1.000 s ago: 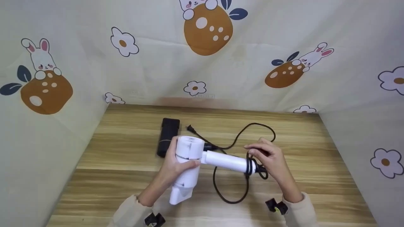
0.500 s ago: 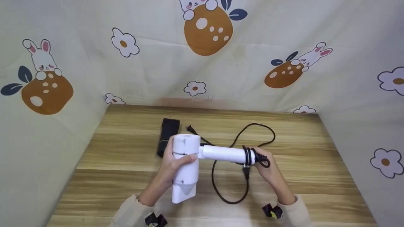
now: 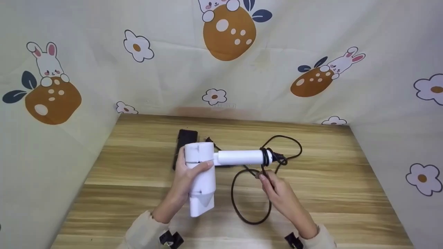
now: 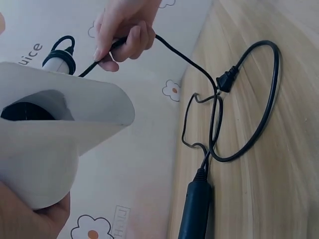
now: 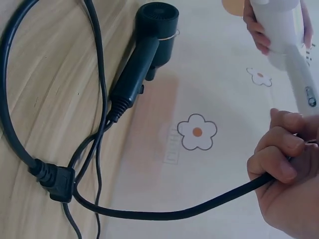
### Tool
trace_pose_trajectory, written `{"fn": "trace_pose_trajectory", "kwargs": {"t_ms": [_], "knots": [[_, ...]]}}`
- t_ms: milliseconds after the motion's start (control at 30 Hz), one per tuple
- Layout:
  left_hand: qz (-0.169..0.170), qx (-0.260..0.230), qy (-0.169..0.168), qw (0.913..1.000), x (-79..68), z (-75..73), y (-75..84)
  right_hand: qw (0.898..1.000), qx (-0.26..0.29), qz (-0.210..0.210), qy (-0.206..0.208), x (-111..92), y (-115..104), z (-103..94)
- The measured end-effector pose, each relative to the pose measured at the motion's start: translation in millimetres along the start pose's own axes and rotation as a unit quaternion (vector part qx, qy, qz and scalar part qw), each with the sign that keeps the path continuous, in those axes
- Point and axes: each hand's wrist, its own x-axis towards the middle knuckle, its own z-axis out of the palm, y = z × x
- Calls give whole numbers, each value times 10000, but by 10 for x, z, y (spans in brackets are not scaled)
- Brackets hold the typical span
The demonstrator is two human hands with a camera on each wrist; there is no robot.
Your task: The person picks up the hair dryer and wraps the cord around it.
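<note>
My left hand [image 3: 183, 176] grips a white hair dryer [image 3: 201, 180] round its barrel, thumb across the front. The flat nozzle points toward me and the handle [image 3: 240, 157] reaches out to the right. A black cord [image 3: 265, 157] is wound in loops round the handle's end. Just in front of that end, my right hand [image 3: 282, 195] pinches the cord between thumb and curled fingers. In the right wrist view a length of cord [image 5: 179, 215] trails from this hand. Its plug [image 4: 227, 79] shows beside the wood tabletop in the left wrist view.
A black hair dryer [image 5: 157, 30] lies at the back of the wooden table [image 3: 138, 207], partly hidden by the white one in the head view. Its plug [image 3: 209, 140] is behind. Loose cord [image 3: 251, 221] curves across the tabletop. Printed fabric [image 3: 166, 76] walls the table in.
My right hand has passed from above the handle's end, behind it, to below it, carrying the cord round. My left hand has raised the white hair dryer slightly and its handle is now level.
</note>
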Motion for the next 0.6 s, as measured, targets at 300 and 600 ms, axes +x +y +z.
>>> {"fn": "trace_pose_trajectory", "kwargs": {"t_ms": [300,600], "knots": [[51,231,244,9994,68,-37,-83,9854,-1360,-1025,-13,-63,-165,-64],[54,659,399,9970,138,-110,-198,9596,-1421,-2334,674,-78,-226,-266]]}}
